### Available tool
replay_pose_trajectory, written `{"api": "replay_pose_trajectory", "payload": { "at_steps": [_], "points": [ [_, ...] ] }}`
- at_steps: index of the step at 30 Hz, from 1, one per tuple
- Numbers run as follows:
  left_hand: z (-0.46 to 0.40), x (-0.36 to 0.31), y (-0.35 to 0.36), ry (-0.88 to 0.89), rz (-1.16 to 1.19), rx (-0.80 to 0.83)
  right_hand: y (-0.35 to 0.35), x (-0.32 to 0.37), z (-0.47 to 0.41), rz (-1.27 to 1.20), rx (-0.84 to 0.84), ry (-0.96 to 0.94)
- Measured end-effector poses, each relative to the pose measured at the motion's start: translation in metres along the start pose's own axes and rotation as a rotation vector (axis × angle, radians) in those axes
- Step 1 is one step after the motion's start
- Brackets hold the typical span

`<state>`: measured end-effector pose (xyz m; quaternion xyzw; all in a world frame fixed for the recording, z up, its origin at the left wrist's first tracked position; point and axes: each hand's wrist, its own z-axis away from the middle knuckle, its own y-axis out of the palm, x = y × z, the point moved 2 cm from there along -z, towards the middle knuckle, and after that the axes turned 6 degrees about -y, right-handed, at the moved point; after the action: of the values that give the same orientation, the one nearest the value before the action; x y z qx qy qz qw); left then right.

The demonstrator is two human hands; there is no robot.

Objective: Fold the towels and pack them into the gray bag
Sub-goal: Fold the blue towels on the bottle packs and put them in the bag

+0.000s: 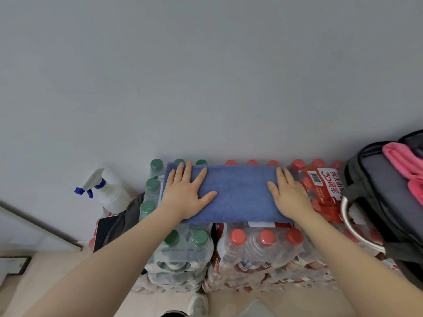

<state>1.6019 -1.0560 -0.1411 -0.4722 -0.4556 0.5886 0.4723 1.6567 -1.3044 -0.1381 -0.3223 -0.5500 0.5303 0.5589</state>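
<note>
A blue towel [238,193], folded into a long rectangle, lies flat on top of shrink-wrapped packs of water bottles. My left hand [186,193] presses flat on its left end with fingers spread. My right hand [289,195] lies flat on its right end, fingers straight. The gray bag [380,197] stands open at the right edge, and a pink towel [405,163] sits in its mouth.
Packs of green-capped bottles [183,250] and red-capped bottles [263,248] form the work surface against a pale wall. A white spray bottle [109,191] with a blue trigger stands at the left beside a dark tablet [104,229]. A metal ring [350,225] lies by the bag.
</note>
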Motion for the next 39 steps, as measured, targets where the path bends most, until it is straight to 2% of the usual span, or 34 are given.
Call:
{"api": "replay_pose_trajectory", "payload": {
  "at_steps": [5, 7, 11, 15, 23, 25, 28, 30, 33, 36, 39],
  "points": [
    [-0.002, -0.016, -0.004, -0.009, 0.041, -0.002, -0.004, -0.008, 0.003, -0.435, -0.070, 0.213],
    [-0.004, -0.030, -0.006, 0.085, 0.054, 0.000, -0.009, -0.009, 0.003, -0.481, -0.074, 0.273],
    [-0.005, -0.062, -0.004, 0.297, 0.027, 0.059, -0.017, -0.013, 0.004, -0.456, -0.050, 0.270],
    [-0.012, -0.087, 0.001, 0.355, 0.009, 0.094, -0.036, -0.021, 0.005, -0.631, -0.103, 0.232],
    [-0.031, -0.141, 0.009, 0.346, 0.004, 0.090, -0.080, -0.022, 0.008, -0.164, -0.257, 0.045],
    [-0.037, -0.140, 0.009, 0.380, 0.042, 0.105, -0.081, -0.003, 0.010, -0.127, -0.205, -0.036],
    [-0.041, -0.125, -0.003, 0.440, 0.363, 0.176, -0.068, 0.024, 0.007, -0.067, -0.072, -0.156],
    [-0.044, -0.107, -0.013, 0.360, 0.506, 0.159, -0.056, 0.035, 0.005, -0.038, -0.014, -0.187],
    [-0.044, -0.082, -0.024, 0.245, 0.616, 0.039, -0.043, 0.048, 0.004, -0.003, 0.022, -0.199],
    [-0.040, -0.069, -0.025, 0.266, 0.666, 0.076, -0.033, 0.058, 0.005, 0.037, 0.098, -0.212],
    [-0.042, -0.067, -0.015, 0.358, 0.565, 0.114, -0.030, 0.066, 0.008, 0.064, 0.132, -0.266]
  ]
}}
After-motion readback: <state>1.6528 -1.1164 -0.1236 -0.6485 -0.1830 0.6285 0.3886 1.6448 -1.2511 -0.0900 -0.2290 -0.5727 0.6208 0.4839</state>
